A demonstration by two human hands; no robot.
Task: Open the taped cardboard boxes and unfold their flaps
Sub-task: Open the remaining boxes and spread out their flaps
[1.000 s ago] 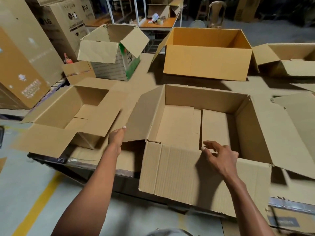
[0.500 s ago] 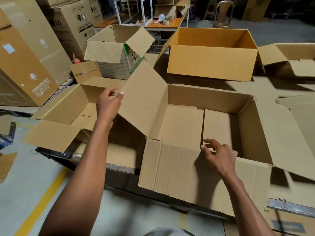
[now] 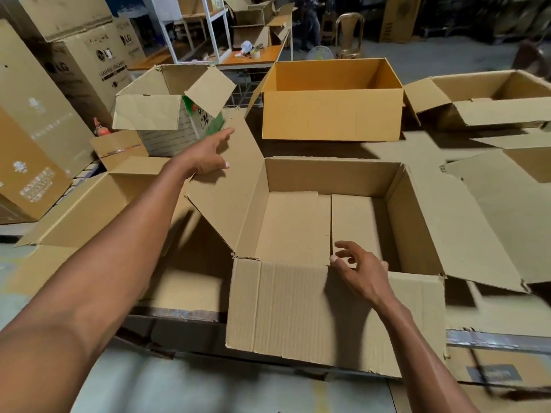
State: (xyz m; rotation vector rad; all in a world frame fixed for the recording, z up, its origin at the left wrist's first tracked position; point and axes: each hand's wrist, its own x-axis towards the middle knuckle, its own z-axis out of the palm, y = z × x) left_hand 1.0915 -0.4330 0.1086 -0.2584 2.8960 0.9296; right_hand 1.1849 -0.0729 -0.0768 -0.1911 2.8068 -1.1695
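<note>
A large brown cardboard box stands open in front of me on the work surface. Its near flap hangs down the front and its right flap lies folded outward. The left flap stands tilted up and outward. My left hand holds this flap at its outer edge, thumb on the inner face, index finger stretched along the edge. My right hand hovers at the near rim with loosely spread fingers, thumb tip touching the fold.
An open brown box lies left of mine, partly under the raised flap. Behind stand a green-printed box, an orange box and another open box. Tall LG cartons line the left side.
My left hand has slid farther up the left flap's edge and stretched out; the flap stays raised. The right hand stays at the near rim. The view has moved slightly closer.
</note>
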